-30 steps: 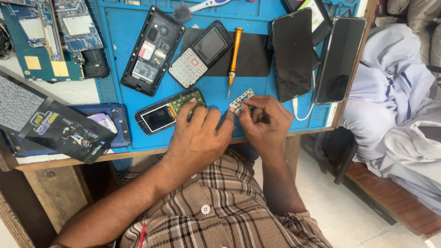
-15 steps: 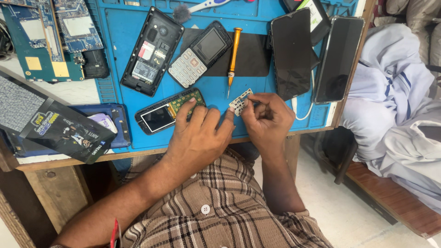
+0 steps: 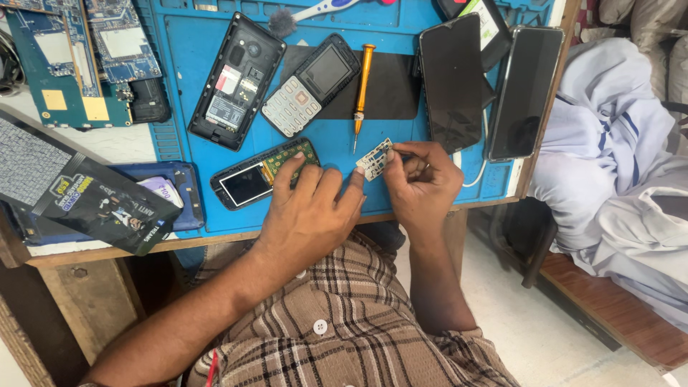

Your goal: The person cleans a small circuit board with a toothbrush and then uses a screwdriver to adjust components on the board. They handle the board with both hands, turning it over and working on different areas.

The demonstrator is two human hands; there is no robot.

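Your right hand point(image 3: 423, 183) pinches a small white keypad sheet point(image 3: 375, 159) just above the blue mat point(image 3: 401, 140) on the bench; your left hand point(image 3: 312, 208) lies spread, fingertips on the opened phone point(image 3: 261, 174), the orange screwdriver point(image 3: 361, 89) near

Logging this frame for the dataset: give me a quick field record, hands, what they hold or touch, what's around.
setting: blue work mat on a wooden bench
left hand: left hand rests on an opened keypad phone, fingers on its green board
right hand: right hand pinches a small white keypad sheet at the fingertips
nearest tool: orange-handled screwdriver, lying free on the mat
other phones: backless black phone, grey keypad phone, two dark smartphones at the right
left of mat: circuit boards, dark printed packet
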